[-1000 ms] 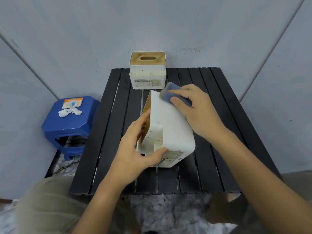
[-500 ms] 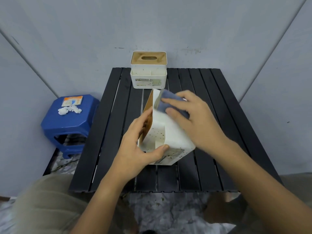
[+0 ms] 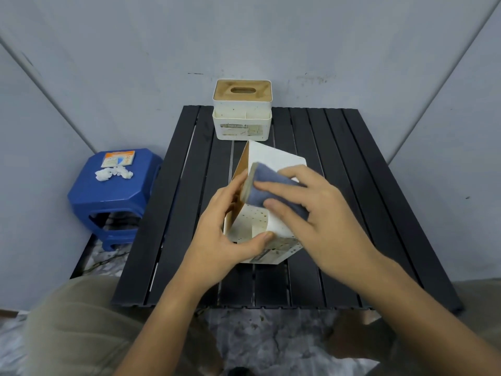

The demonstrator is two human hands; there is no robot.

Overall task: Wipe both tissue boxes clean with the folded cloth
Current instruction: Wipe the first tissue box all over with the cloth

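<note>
Head view shows the near tissue box (image 3: 273,169) tipped on its side in the middle of the black slat table (image 3: 352,213). The left hand (image 3: 225,240) grips its low corner, thumb curled over the front edge and fingers on the brown lid side. The right hand (image 3: 311,213) presses the folded cloth (image 3: 271,191) flat on the white side that faces up, fingers and thumb bent over the cloth.

The box looks hard, light and smooth, so it could slip; holding it by a corner seems best. The cloth looks soft and bends easily.

At 12 o'clock the second tissue box (image 3: 242,112) stands upright at the far edge of the table, near the tipped one but not touching. At 9 o'clock, off the table, a blue stool (image 3: 113,196) holds a small card (image 3: 118,159) and crumpled white paper (image 3: 113,174). Nothing blocks the wiping hand.
</note>
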